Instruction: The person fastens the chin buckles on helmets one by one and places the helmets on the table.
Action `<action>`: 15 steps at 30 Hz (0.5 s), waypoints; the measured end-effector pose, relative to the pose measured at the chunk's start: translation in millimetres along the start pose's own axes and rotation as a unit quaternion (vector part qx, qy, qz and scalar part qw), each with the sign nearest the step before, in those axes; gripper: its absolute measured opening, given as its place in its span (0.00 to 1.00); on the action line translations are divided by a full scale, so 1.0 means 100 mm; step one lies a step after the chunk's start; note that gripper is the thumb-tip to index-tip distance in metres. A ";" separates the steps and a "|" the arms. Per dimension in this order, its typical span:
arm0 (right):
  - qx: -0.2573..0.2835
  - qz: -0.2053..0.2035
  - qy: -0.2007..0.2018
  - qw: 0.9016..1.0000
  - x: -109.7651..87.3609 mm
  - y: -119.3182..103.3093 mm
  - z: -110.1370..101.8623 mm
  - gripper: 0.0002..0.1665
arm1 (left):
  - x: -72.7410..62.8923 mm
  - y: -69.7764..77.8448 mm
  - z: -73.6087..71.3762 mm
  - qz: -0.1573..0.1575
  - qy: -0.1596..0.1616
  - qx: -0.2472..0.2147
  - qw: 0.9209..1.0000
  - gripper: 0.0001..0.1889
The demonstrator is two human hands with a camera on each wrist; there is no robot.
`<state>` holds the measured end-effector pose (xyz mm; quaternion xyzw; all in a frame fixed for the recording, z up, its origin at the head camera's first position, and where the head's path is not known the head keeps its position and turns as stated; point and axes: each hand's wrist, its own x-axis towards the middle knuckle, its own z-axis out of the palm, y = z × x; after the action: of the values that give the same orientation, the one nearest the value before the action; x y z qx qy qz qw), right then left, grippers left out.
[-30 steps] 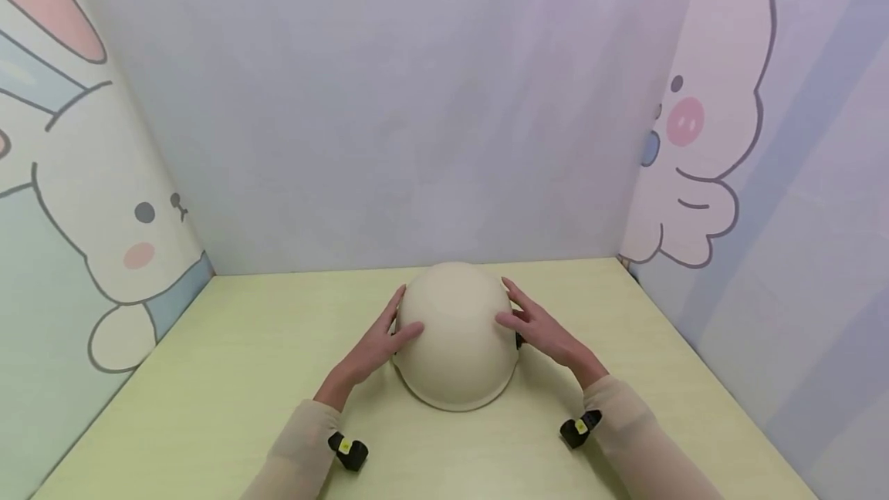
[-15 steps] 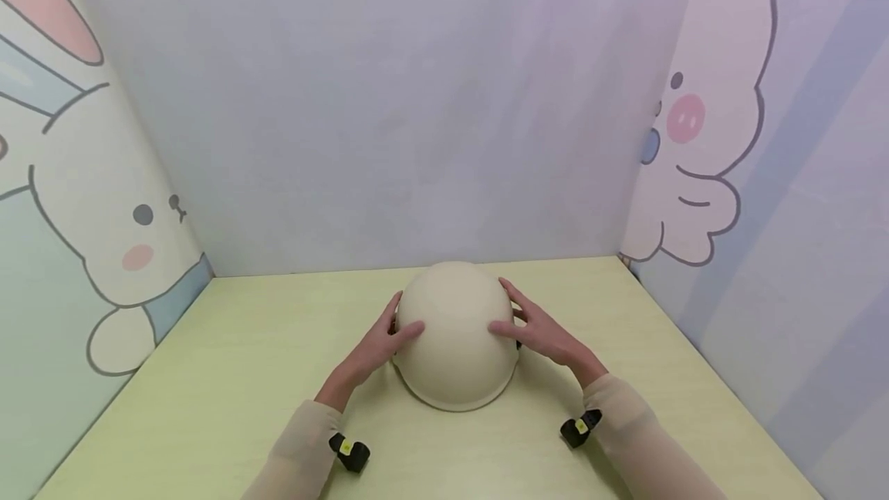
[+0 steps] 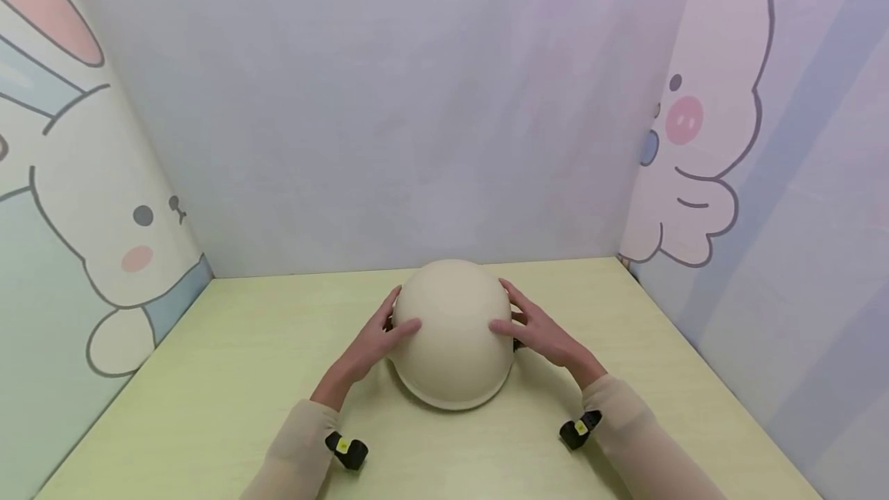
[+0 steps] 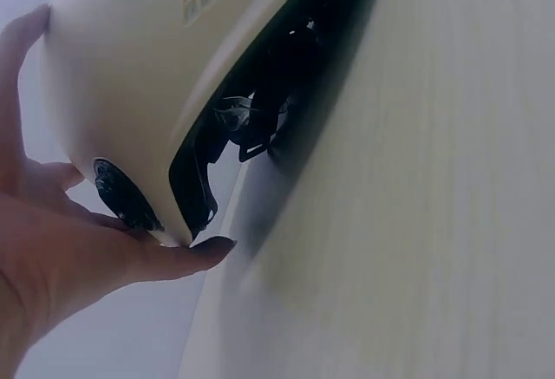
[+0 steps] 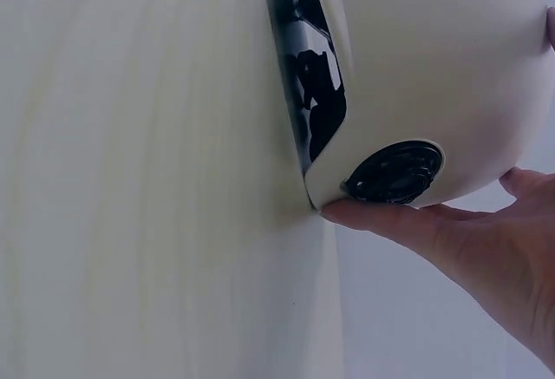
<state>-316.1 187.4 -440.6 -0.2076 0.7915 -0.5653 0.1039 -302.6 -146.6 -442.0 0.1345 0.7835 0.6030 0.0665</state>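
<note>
A cream helmet (image 3: 451, 338) sits dome up on the table, between both hands. My left hand (image 3: 371, 342) grips its left side, thumb on the shell and fingers round the side. In the left wrist view, a finger reaches under the rim by a round black side piece (image 4: 124, 194). There the left rim stands off the tabletop, and black straps and a buckle (image 4: 254, 148) show inside. My right hand (image 3: 545, 334) holds the right side likewise. In the right wrist view, a finger lies at the rim beside another black side piece (image 5: 395, 172), close to the table.
The pale yellow table (image 3: 243, 376) runs back to a plain grey-lilac backdrop (image 3: 389, 114). Printed cloth walls stand on both sides, with a rabbit (image 3: 118, 207) at left and another cartoon animal (image 3: 715, 122) at right. A small black camera is strapped to each sleeve.
The helmet has shifted slightly to the left, and my left hand with it. My right thumb has come a little further onto the shell.
</note>
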 end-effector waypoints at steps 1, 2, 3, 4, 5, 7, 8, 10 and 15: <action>0.003 -0.001 -0.001 1.000 0.00 0.00 0.00 0.48 | 0.00 0.00 -0.01 0.003 -0.002 -0.001 1.000 0.49; 0.005 -0.003 0.000 1.000 0.00 0.01 0.00 0.48 | 0.01 0.00 -0.01 0.005 -0.003 -0.001 1.000 0.48; 0.007 -0.004 0.000 1.000 0.00 0.01 0.00 0.48 | 0.01 0.00 -0.02 0.008 -0.004 -0.001 1.000 0.48; 0.010 -0.004 -0.001 1.000 0.01 0.01 0.00 0.48 | 0.01 0.00 -0.02 0.012 -0.005 -0.002 1.000 0.47; 0.013 -0.005 -0.001 1.000 0.01 0.01 0.01 0.47 | 0.01 0.00 -0.03 0.016 -0.004 -0.003 1.000 0.47; 0.019 -0.005 0.001 1.000 0.01 0.01 0.02 0.47 | 0.01 0.00 -0.04 0.019 -0.002 -0.005 1.000 0.46; 0.021 -0.005 0.004 1.000 0.00 0.00 0.02 0.47 | 0.01 0.00 -0.05 0.023 -0.002 -0.006 1.000 0.45; 0.027 -0.002 0.007 1.000 0.00 0.00 0.02 0.47 | 0.00 0.00 -0.07 0.036 -0.009 -0.008 0.999 0.44; 0.039 0.011 0.016 0.999 0.00 0.01 -0.01 0.48 | -0.01 -0.01 -0.13 0.056 -0.026 -0.009 0.998 0.44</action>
<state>-316.6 188.1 -440.9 -0.1857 0.7726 -0.5980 0.1052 -305.7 -159.3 -439.3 0.1935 0.7674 0.6089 0.0543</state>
